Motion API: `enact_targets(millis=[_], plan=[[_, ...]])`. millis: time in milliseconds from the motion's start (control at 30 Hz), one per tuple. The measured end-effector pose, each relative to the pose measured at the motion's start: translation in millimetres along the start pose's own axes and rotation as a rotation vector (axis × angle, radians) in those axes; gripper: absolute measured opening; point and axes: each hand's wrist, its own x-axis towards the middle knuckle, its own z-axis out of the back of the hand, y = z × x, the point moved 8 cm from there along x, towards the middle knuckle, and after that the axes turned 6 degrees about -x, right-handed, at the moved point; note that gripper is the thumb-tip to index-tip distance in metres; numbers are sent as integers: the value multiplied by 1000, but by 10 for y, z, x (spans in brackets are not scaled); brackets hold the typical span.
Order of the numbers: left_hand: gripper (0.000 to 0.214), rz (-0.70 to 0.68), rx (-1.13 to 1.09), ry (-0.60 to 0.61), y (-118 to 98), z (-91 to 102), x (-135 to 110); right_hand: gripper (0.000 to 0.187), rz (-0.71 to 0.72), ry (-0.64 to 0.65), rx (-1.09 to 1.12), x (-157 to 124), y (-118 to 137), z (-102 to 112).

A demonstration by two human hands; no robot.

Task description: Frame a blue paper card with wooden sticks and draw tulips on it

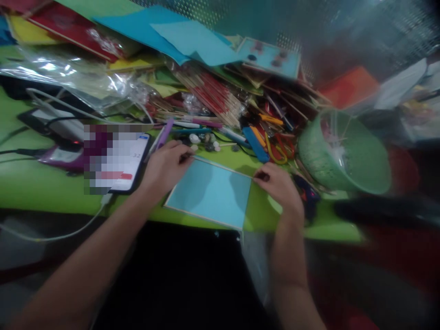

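A light blue square card [210,191] with thin wooden sticks along its edges lies on the green table [41,183] near the front edge. My left hand [165,167] rests at the card's far left corner, fingers curled and pinching the end of the stick along the far edge. My right hand [280,185] sits at the far right corner, fingers pinched on the other end of that stick.
A phone [118,158] with a cable lies left of my left hand. A green basket [343,153] stands tilted at the right. Behind the card lie scissors [278,146], pens, bundled sticks [213,98], coloured paper sheets [192,39] and plastic bags [68,75].
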Motion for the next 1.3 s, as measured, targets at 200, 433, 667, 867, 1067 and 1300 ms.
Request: enact_targets(millis=[200,433,667,867,1067,1300], plan=[[21,2,-9,-15,-18,-17,-23,6,15,-3,2,-17,-69,-44],[18,-64,38,-115,-176,95,-39,9,18,28,17,-13,-89,-79],[18,-287,30,12,-845,-8,12,9,30,-37,79,-15,-98,19],[15,-449,3,226,-1482,-473,118,7,52,-129,-1,-2,111,247],[18,-421,-105,231,-1460,-594,299,9,138,-146,-166,122,500,501],[14,-330,-344,228,-1141,-493,471,9,209,-143,-202,343,840,607]])
